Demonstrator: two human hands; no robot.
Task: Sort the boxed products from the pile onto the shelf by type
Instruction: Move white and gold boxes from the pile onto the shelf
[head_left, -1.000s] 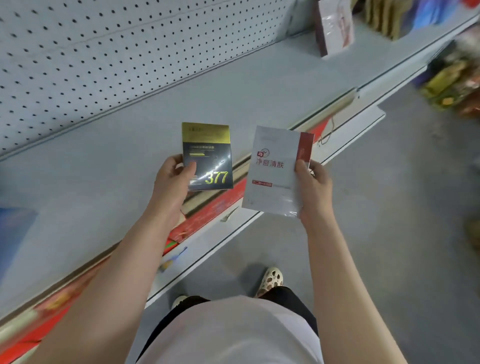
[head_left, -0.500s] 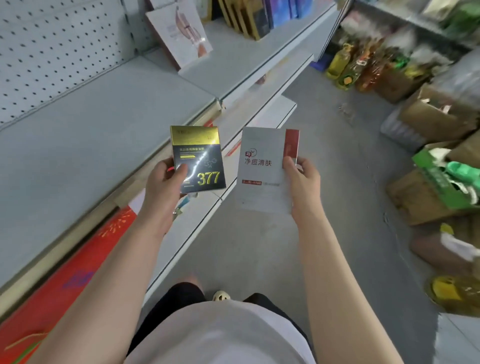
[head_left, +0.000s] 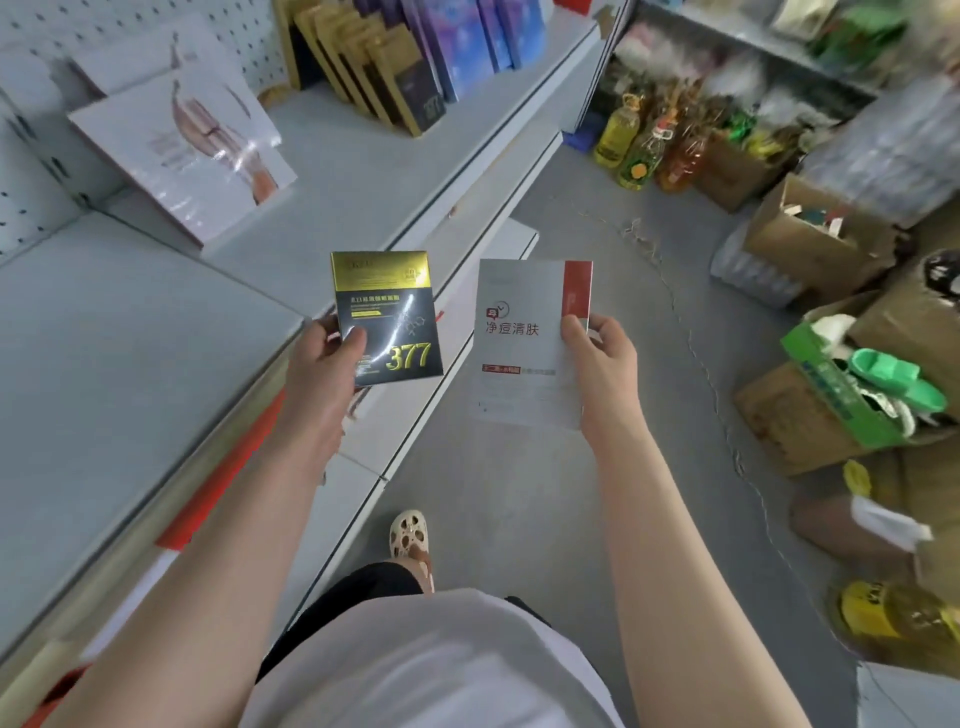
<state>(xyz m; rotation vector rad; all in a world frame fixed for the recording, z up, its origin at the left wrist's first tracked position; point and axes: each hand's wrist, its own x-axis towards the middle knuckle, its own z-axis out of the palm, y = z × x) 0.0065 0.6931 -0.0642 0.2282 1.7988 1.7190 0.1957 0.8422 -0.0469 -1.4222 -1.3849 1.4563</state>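
Observation:
My left hand grips a black and gold box marked 377 by its lower left corner, held over the front edge of the grey shelf. My right hand pinches a white box with a red stripe at its right edge, out over the aisle floor. Farther along the shelf stand a row of matching black and gold boxes, blue and purple boxes, and white boxes with a pink print leaning on the pegboard.
Lower shelf tiers jut out below the grey shelf. On the floor to the right sit open cardboard cartons, a green carton and oil bottles. A thin cord trails over the grey floor. My foot is mid-aisle.
The view has swung right along the shelf, bringing the sorted rows of boxes and the floor cartons into sight. Both hands keep the same hold on their boxes.

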